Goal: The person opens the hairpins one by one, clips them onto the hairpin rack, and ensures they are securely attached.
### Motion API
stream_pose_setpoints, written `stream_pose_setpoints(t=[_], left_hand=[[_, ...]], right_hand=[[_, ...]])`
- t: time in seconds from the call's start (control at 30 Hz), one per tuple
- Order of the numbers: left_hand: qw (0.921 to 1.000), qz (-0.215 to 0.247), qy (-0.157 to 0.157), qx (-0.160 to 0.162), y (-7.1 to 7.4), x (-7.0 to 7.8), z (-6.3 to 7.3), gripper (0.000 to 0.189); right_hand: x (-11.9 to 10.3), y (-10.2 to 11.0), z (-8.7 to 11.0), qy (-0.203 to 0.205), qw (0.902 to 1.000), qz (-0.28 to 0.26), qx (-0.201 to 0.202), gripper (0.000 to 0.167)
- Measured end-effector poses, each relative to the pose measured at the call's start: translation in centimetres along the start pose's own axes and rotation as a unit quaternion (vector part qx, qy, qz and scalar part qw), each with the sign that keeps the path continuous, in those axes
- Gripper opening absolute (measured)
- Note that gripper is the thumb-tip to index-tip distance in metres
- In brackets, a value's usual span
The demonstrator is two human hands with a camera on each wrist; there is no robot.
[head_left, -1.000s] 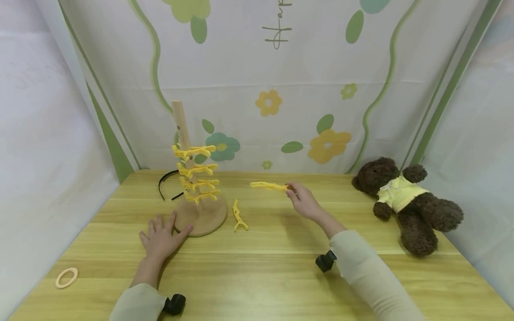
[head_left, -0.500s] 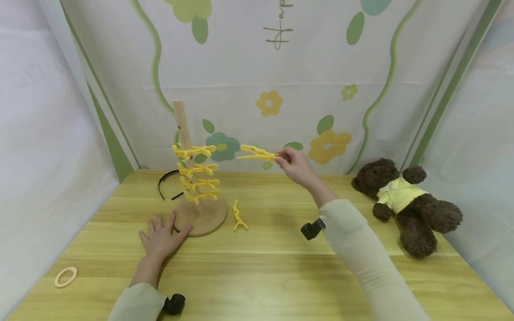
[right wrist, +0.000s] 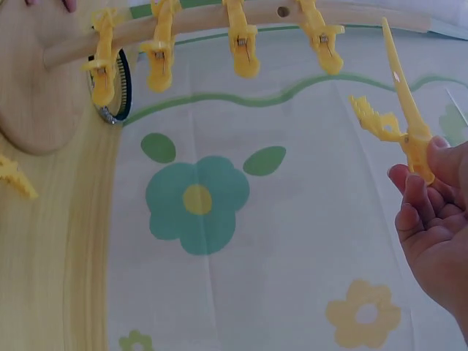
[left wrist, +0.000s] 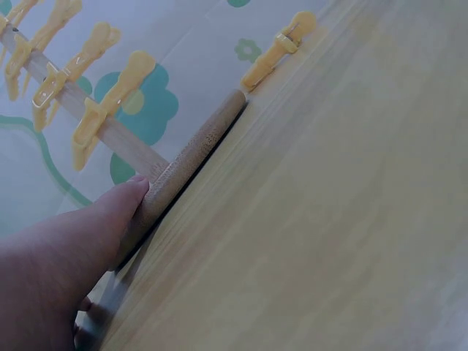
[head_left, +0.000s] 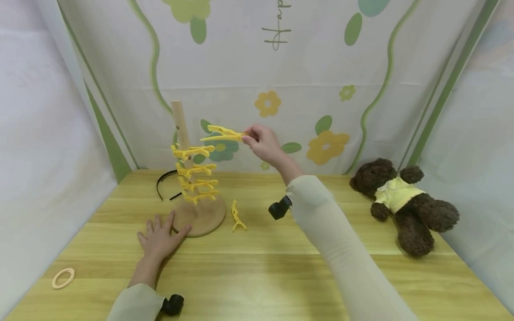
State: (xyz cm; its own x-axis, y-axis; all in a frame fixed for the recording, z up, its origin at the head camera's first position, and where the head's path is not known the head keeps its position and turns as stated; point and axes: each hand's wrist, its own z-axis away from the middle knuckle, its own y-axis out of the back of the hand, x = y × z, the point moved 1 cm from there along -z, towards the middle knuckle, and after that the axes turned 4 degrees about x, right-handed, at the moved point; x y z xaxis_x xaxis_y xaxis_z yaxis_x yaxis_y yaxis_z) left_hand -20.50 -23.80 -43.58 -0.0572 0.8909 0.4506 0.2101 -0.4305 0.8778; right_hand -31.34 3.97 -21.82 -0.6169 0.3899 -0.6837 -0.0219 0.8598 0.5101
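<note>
Between thumb and fingers, my right hand [head_left: 263, 143] pinches a yellow hair clip [head_left: 225, 133] by its tail end. In the right wrist view the jaws of that hair clip [right wrist: 402, 110] are spread apart, pointing toward the upper part of a wooden post [head_left: 180, 122], not touching it. Several yellow hair clips [head_left: 196, 169] are clamped one above another on the post. My left hand [head_left: 158, 240] lies spread on the table, its thumb on the edge of the round wooden base [head_left: 209, 223]. In the left wrist view the thumb [left wrist: 121, 201] presses that base.
One more yellow hair clip [head_left: 237, 217] lies on the table [head_left: 257, 276] right of the base. Behind the post is a black headband [head_left: 163, 178]. A wooden ring [head_left: 63, 278] lies at the left, a brown teddy bear [head_left: 405, 205] at the right. A printed cloth hangs behind.
My right hand has risen and moved left with the hair clip, bringing it near the post. The clip's jaws have spread apart. My left hand has stayed at the base.
</note>
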Motion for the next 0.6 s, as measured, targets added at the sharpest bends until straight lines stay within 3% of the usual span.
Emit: stream_pose_setpoints(t=[0.6], left_hand=[[1.0,0.001,-0.005,0.003,0.0,0.5,-0.1,0.085]], right_hand=[[-2.9,-5.3,-2.1,0.01,0.9994,-0.021,-0.026,0.015]])
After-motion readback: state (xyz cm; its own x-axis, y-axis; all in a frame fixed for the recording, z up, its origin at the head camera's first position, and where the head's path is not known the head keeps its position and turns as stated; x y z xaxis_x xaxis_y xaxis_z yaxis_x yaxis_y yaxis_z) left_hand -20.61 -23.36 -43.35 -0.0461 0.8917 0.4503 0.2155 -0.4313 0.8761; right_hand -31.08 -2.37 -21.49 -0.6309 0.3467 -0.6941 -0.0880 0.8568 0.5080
